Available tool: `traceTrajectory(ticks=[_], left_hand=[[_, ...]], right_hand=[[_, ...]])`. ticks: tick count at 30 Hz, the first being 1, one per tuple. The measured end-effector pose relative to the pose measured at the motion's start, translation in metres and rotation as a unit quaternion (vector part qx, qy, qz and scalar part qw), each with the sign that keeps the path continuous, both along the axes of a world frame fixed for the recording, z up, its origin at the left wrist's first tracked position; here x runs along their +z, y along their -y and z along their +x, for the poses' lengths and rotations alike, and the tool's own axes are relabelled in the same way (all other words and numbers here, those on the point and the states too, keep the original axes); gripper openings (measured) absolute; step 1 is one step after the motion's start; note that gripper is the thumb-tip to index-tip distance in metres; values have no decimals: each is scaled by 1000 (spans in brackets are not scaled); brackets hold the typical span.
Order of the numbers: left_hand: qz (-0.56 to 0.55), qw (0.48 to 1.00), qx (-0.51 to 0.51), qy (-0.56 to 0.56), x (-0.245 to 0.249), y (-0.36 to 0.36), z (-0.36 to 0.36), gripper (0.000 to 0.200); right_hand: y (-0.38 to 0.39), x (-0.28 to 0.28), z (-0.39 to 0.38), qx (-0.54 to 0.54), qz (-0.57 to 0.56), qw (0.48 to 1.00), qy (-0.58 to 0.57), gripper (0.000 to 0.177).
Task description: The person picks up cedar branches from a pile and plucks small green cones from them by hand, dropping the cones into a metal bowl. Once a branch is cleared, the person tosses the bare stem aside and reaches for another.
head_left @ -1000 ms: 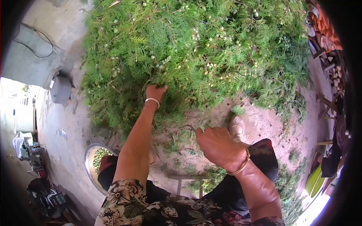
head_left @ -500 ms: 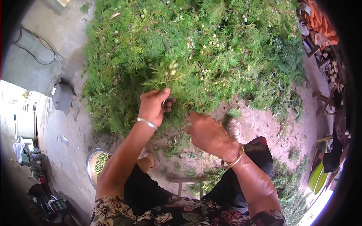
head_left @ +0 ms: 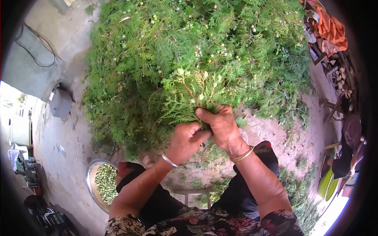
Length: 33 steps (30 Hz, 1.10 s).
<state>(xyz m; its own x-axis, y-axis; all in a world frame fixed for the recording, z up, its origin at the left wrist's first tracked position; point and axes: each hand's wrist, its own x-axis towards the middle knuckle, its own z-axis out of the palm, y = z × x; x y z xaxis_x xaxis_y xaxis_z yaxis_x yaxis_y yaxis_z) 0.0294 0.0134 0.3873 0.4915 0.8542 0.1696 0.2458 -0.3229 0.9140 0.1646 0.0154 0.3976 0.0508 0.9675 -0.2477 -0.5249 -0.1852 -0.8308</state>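
Note:
My right hand pinches a green sprig near its base, with the thumb across the stems. Pale green cones sit at the sprig's upper ends, which point away from me. Just below and to the left, my left hand is closed around the lower stem end, its fingers close to my right hand. A large heap of green branches lies beyond both hands. At the lower left stands a metal bowl holding many small green cones.
A grey bucket is on the floor at the left. Loose sprigs lie on the ground between my legs and at the lower right. Orange cloth and chopped wood are at the right. A green object lies at the lower right.
The sprig that was in my left hand is now in my right hand, farther right. My left hand has moved down and right to its base. More of the bowl shows.

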Motion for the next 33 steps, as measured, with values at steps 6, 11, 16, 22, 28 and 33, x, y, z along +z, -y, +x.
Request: traceTrajectory(ticks=[6,11,16,22,28,33], left_hand=[[223,932,276,-70,12,-42,-50,7],[173,963,204,37,27,-32,-41,14],[-41,993,111,28,15,-35,-40,19],[-278,940,128,148,6,-31,-42,19],[-166,928,296,150,-6,-27,-34,20],[-12,977,198,73,1,-22,-23,15]], right_hand=[[0,4,3,-29,11,997,77,9],[0,5,1,49,-8,979,199,7],[4,2,-5,96,53,953,283,7],[4,-10,-2,71,89,956,272,9],[6,3,-7,42,10,985,165,7],[5,-7,-1,58,21,973,221,8]])
